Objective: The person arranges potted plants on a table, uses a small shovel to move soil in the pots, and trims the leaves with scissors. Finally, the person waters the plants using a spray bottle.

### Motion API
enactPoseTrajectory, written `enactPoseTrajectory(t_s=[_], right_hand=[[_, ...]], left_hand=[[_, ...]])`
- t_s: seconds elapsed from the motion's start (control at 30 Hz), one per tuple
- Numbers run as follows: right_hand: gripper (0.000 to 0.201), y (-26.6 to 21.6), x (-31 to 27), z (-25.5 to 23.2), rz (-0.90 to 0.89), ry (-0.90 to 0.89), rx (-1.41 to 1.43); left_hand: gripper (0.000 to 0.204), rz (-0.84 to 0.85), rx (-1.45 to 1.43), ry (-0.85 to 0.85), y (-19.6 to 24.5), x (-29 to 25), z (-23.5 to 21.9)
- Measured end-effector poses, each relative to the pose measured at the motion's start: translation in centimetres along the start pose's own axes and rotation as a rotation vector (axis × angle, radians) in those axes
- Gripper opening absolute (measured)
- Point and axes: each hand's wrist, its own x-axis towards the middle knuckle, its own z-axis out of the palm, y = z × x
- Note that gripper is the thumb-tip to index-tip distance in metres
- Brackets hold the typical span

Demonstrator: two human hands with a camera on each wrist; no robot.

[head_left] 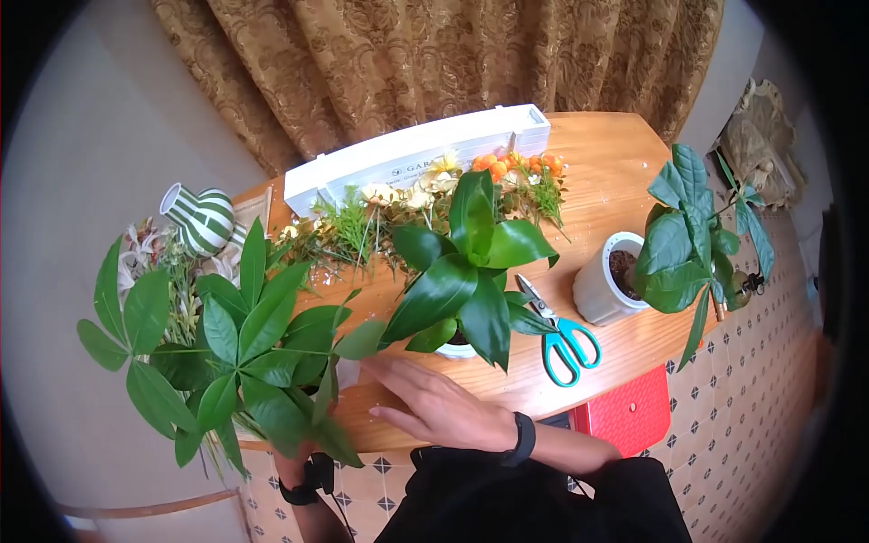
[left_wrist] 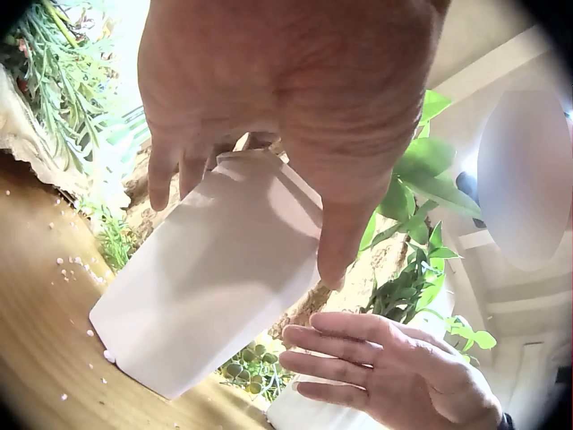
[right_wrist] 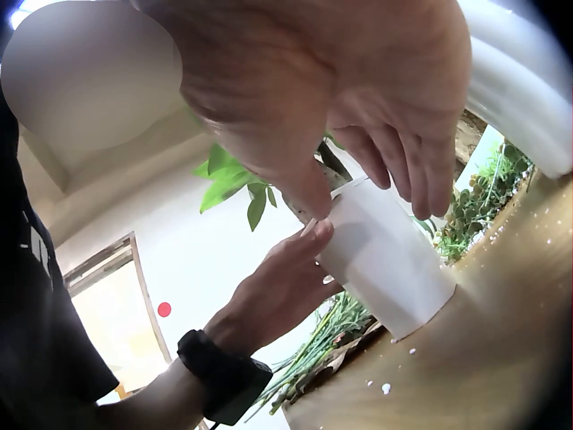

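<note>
A white pot stands on the wooden table at the left, holding a plant with broad green leaves. My left hand grips this pot near its rim, with the thumb on one side and fingers on the other. From the head view, leaves hide most of that hand. Just to the right of the pot is my right hand, its fingers extended and loosely together. In the left wrist view, a gap separates the right fingertips from the pot wall.
A second potted plant stands mid-table, beside teal-handled scissors. Farther right is another plant in a white pot. Artificial flowers lie before a long white planter box. A striped vase lies at the left. White crumbs dot the tabletop.
</note>
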Motion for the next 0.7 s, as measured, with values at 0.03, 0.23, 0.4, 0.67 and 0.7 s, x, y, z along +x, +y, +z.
enactPoseTrajectory(t_s=[0.03, 0.23, 0.4, 0.67, 0.7], right_hand=[[0.058, 0.1, -0.2, 0.0, 0.057, -0.052, 0.021], [0.06, 0.2, -0.6, -0.9, 0.04, -0.114, 0.026], [0.059, 0.3, -1.2, -1.5, 0.042, -0.143, 0.026], [0.054, 0.0, -0.1, -2.0, -0.096, -0.004, -0.051], [0.054, -0.2, 0.3, -2.0, -0.101, -0.009, -0.048]], left_hand=[[0.052, -0.065, -0.047, -0.018, 1.4, -0.2, -0.2], [0.057, 0.046, -0.002, 0.031, 0.9, -0.4, 0.1], [0.055, 0.422, 0.014, 0.175, -1.4, 0.4, 0.7], [0.043, 0.109, -0.13, 0.094, -7.2, -0.7, 0.9], [0.047, -0.013, -0.314, 0.105, -6.8, -0.5, 0.9]])
